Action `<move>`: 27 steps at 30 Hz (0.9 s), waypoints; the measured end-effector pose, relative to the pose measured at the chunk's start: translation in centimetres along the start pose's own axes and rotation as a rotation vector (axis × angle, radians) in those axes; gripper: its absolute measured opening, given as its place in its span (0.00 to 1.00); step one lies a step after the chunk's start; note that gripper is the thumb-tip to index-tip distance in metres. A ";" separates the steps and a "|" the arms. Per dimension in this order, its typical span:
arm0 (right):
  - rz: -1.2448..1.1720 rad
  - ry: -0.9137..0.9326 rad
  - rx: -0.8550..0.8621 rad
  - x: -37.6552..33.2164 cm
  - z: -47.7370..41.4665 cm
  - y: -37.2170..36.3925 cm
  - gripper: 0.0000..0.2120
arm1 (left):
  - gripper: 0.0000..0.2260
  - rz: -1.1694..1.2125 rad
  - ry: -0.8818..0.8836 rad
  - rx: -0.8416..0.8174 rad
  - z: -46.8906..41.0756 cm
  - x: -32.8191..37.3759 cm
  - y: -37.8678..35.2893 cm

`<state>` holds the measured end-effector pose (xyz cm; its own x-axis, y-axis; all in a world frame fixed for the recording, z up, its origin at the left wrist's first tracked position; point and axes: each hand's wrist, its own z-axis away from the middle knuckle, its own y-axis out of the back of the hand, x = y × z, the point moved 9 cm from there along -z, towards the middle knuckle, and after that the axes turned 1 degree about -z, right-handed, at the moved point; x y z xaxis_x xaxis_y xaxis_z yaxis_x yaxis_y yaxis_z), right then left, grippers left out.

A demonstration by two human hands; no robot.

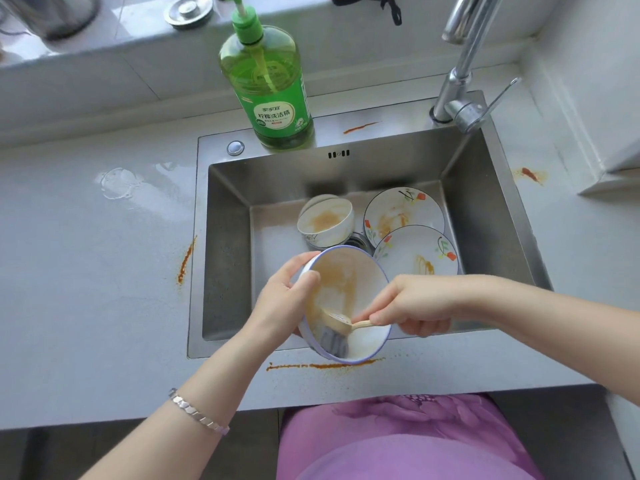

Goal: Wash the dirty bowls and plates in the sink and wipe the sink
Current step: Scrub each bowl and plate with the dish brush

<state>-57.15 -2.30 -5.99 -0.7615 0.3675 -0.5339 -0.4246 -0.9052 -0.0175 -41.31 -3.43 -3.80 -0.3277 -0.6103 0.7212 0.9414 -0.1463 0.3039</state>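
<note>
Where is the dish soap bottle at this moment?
In the head view, the dish soap bottle stands upright on the back ledge of the sink, left of the faucet.

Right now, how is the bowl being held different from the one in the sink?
The held bowl is tipped in the left hand; the sink bowl sits in the sink. The right hand holds a brush in the held bowl; no hand touches the sink bowl. Both are white with orange stains.

Stained blue-rimmed bowl [346,278] tilted over sink [228,254] front; second bowl [325,220], rear plate [403,206], front plate [422,251] dirty inside.
</note>
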 end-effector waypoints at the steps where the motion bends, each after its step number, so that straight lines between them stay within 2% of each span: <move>1: -0.057 0.007 -0.023 -0.3 0.0 -0.3 0.13 | 0.15 0.007 0.010 0.012 0.0 0.0 0.1; 4: -0.110 -0.028 -0.085 0.7 0.4 -0.5 0.13 | 0.14 0.069 0.040 0.039 0.0 0.1 1.1; 6: -0.006 -0.073 -0.048 1.7 0.9 0.5 0.12 | 0.14 0.050 0.051 0.026 0.0 0.1 1.6; 10: 0.451 -0.043 0.218 0.1 2.1 3.2 0.11 | 0.15 -0.024 0.081 -0.097 0.6 -0.2 0.2; 13: 0.982 0.087 0.552 -3.6 3.6 4.1 0.18 | 0.15 -0.030 0.139 -0.160 0.9 -0.8 -0.9; 15: 1.154 0.164 0.642 -4.8 4.1 3.4 0.21 | 0.14 -0.002 0.167 -0.152 0.7 -0.9 -0.9; 18: 1.066 0.100 0.610 -3.3 3.9 3.2 0.20 | 0.14 0.043 0.157 -0.077 0.2 -0.6 0.0; 20: 0.829 0.102 0.503 -2.3 3.5 2.5 0.17 | 0.14 0.062 0.142 -0.022 -0.2 -0.3 0.7; 23: 0.390 0.095 0.248 -1.4 2.9 0.8 0.12 | 0.12 0.065 0.145 0.000 -0.4 0.1 1.0; 25: 0.411 0.119 0.272 -1.2 3.0 2.2 0.11 | 0.12 0.054 0.141 -0.011 -0.3 0.2 1.1; 27: 0.570 0.057 0.450 -1.2 3.5 4.8 0.12 | 0.13 0.047 0.139 -0.020 -0.3 0.1 1.2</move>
<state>-59.95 -6.31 -2.44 -0.9028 -0.1578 -0.4000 -0.1394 -0.7725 0.6195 -40.18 -3.95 -3.53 -0.2707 -0.7185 0.6406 0.9572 -0.1301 0.2585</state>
